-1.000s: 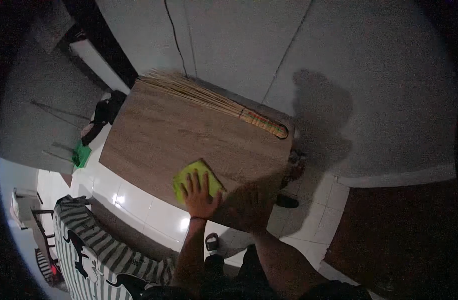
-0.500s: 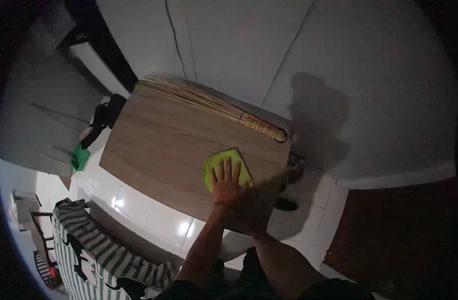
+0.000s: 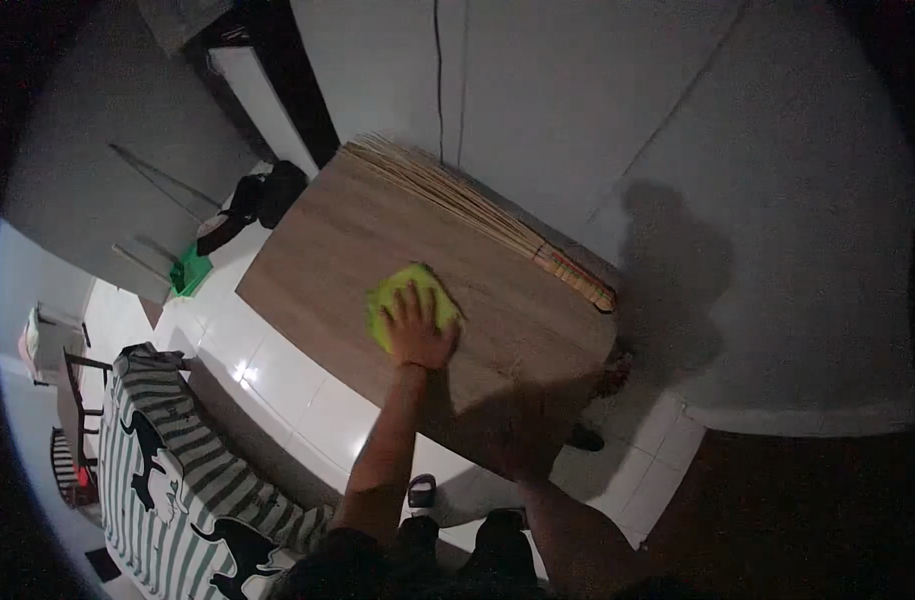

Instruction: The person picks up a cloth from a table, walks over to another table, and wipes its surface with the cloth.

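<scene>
With fingers spread flat, my left hand (image 3: 423,330) presses on a yellow-green cloth (image 3: 413,285) lying on the brown wood-look tabletop (image 3: 318,270). My right hand (image 3: 518,455) rests by the table's near right edge, in deep shadow, and its fingers cannot be made out. Along the table's far edge by the wall lies a stick broom (image 3: 448,200). Its bound, coloured handle end points right and its loose bristles point left.
A couch with a striped, cat-patterned cover (image 3: 168,450) stands at the lower left. A green dustpan (image 3: 190,272) and dark items (image 3: 268,195) lie on the white tile floor (image 3: 298,400) beyond the table's left end. A grey wall (image 3: 538,90) runs behind the table.
My left hand and the cloth have slid left across the tabletop, away from the broom handle. The camera view has shifted, so the table sits further right. My right hand stays by the near edge.
</scene>
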The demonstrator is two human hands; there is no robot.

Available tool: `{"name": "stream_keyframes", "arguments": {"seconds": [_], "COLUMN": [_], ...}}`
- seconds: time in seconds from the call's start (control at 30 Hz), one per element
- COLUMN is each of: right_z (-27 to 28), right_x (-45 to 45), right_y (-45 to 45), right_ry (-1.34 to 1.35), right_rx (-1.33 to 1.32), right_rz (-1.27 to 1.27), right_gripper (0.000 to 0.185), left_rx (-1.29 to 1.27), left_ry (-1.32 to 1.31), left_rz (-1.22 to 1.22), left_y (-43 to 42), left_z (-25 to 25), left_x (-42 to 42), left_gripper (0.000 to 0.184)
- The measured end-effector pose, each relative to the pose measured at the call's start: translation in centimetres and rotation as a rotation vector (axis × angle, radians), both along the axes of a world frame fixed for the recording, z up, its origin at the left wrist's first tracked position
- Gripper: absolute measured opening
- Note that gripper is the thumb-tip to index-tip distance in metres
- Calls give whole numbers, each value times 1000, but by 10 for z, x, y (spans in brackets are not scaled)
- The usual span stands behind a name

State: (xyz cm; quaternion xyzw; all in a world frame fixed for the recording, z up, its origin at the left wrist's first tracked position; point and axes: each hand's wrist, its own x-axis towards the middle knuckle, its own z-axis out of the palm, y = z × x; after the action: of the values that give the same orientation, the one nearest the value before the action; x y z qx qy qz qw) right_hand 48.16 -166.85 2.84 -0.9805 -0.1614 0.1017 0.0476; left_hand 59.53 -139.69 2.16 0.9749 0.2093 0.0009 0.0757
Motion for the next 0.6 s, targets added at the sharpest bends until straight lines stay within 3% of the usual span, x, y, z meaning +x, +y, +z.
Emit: {"name": "stream_keyframes", "arguments": {"seconds": [0.17,0.33,0.5,0.6], "right_z": [0,-1,2,2], "right_x": [-3,-6,-6,-6], "right_y": [-3,-2,-2,-1], "right_ry": [3,0,0,0], "right_rx": [-37,-69,-102,-111], "right_rz": [15,43,69,73], "right_gripper": [85,83,82,83], "left_rx": [-169,-166,-30,-59], "left_ry": [-67,-6,-115,-32], "left_rz": [-262,-86,169,143], "left_y": [-61,-20,51,43], "left_z": [11,19,2,12], "left_x": [-67,-110,-50,-19], "left_gripper": [90,92,89,88]}}
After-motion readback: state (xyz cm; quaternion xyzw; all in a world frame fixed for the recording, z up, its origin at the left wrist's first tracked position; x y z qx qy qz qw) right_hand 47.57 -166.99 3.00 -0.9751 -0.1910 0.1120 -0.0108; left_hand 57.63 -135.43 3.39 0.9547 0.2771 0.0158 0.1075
